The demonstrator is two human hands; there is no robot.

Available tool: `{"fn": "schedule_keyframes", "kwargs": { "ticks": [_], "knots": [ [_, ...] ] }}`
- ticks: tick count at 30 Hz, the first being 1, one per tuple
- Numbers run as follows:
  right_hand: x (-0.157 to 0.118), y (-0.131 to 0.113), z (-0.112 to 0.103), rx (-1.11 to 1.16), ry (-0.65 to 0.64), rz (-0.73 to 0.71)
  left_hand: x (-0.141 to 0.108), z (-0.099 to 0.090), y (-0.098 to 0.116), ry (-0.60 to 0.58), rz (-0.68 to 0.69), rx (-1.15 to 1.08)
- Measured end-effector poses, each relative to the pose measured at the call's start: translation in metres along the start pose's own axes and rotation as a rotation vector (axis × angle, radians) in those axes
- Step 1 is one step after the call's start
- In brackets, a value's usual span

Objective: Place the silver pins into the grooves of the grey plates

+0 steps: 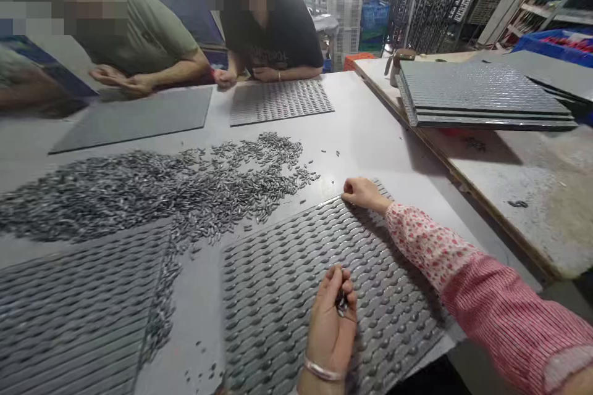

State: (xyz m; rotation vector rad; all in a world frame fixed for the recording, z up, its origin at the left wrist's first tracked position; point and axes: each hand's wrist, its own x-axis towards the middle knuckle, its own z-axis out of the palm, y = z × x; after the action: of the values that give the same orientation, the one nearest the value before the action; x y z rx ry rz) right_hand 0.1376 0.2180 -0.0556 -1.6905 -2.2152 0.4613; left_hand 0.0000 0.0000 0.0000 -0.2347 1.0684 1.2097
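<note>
A grey grooved board [278, 296] with rows of small dark pieces lies on the white table in front of me. My left hand [331, 321] is palm up over its lower middle, fingers curled round a few small dark metal pieces. My right hand [364, 193] is closed at the board's far right corner, fingertips down on its edge; whatever they pinch is hidden. A long heap of small shiny metal pieces [115, 191] spreads over the table beyond the board and to the left.
Another grooved board [78, 308] lies at the left. Across the table [365, 129] people lean over a plain board [139, 114] and a patterned board [282, 100]. Stacked boards [482, 89] rest on the side table at right.
</note>
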Motion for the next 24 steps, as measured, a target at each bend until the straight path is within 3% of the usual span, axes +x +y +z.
{"fn": "schedule_keyframes", "kwargs": {
  "ticks": [5, 9, 14, 18, 24],
  "knots": [
    [0.002, 0.004, -0.003, 0.086, 0.001, -0.038, 0.003, -0.002, -0.004, -0.023, 0.008, 0.001],
    [-0.006, 0.037, -0.022, 0.097, 0.155, 0.095, -0.001, -0.005, -0.001, -0.027, 0.004, -0.009],
    [-0.038, 0.079, -0.043, -0.010, 0.097, 0.215, -0.005, -0.006, -0.002, -0.022, -0.001, -0.021],
    [-0.059, 0.081, -0.044, 0.008, 0.089, 0.217, -0.002, -0.002, -0.008, -0.035, -0.008, -0.029],
    [-0.069, 0.076, -0.043, 0.089, 0.074, 0.254, 0.001, 0.010, -0.014, -0.030, -0.037, -0.020]
  ]
}}
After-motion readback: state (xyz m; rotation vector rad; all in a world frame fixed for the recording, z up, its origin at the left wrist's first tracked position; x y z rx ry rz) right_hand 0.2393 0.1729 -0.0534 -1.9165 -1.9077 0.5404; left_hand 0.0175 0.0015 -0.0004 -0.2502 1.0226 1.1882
